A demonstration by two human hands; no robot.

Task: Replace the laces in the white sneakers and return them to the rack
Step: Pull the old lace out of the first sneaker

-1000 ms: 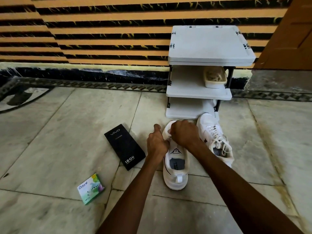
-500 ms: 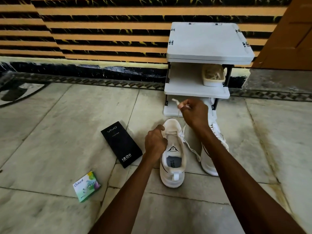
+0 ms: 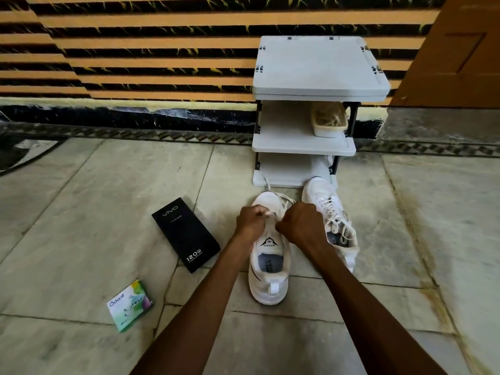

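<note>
Legibly: VIVO 120W box point(image 3: 186, 234), Odonil packet point(image 3: 130, 305), SPEED sneaker point(image 3: 269, 269).

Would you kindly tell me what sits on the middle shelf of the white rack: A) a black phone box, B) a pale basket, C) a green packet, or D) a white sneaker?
B: a pale basket stands at the right end of the middle shelf of the rack, and nothing else shows on that shelf.

"VIVO", "120W" on black box point(image 3: 186, 234); "Odonil" on green packet point(image 3: 130, 305); "SPEED" on sneaker tongue point(image 3: 269, 242)
</note>
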